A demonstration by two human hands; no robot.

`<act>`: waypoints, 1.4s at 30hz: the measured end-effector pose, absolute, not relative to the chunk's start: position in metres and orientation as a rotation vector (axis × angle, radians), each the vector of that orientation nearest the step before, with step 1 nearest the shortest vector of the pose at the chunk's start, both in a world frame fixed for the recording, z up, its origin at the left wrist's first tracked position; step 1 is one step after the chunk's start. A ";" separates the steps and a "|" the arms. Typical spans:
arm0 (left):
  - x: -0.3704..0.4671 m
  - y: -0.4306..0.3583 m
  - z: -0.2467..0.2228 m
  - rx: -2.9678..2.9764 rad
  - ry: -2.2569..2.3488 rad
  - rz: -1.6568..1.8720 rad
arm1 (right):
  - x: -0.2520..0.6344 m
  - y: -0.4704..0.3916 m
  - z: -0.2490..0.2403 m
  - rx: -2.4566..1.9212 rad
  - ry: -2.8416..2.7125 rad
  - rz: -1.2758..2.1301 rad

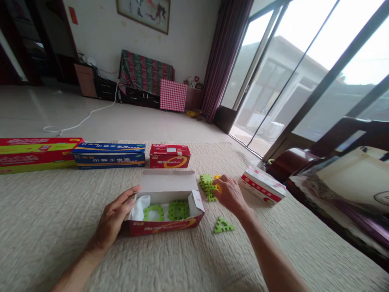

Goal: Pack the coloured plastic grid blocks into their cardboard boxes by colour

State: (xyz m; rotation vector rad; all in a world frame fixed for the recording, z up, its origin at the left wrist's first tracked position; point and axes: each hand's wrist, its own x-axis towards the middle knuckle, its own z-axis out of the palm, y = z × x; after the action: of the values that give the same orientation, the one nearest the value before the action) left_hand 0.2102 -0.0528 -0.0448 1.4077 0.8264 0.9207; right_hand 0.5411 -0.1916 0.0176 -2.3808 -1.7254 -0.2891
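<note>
An open red cardboard box stands in front of me with its lid flap folded back. My left hand grips its left end, fingers along the edge. Inside lie green plastic building pieces on white lining, with crumpled white wrapping at the left. To the right of the box, my right hand has its fingers closed around a yellow building piece, partly hidden by them. It is beside a small pile of green notched pieces. A green triangular piece lies alone nearer to me.
Along the far side of the quilted cover stand a red-and-yellow box, a blue box and a small red box. A white-and-red box lies at the right, near a dark wooden seat.
</note>
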 end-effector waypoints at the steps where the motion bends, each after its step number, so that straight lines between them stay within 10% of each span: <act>1: 0.210 -0.053 -0.044 1.407 0.835 0.923 | 0.542 -0.191 0.017 -2.380 -1.733 -0.297; 42: 0.215 -0.059 -0.035 1.398 0.699 0.973 | 0.378 -0.133 0.061 -2.028 -2.295 -0.318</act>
State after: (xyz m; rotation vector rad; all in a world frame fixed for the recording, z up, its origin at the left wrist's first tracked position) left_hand 0.2152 -0.0586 -0.0350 1.3980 0.6988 0.9732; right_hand 0.3784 -0.1334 0.0612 -2.0276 -2.2947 -0.3179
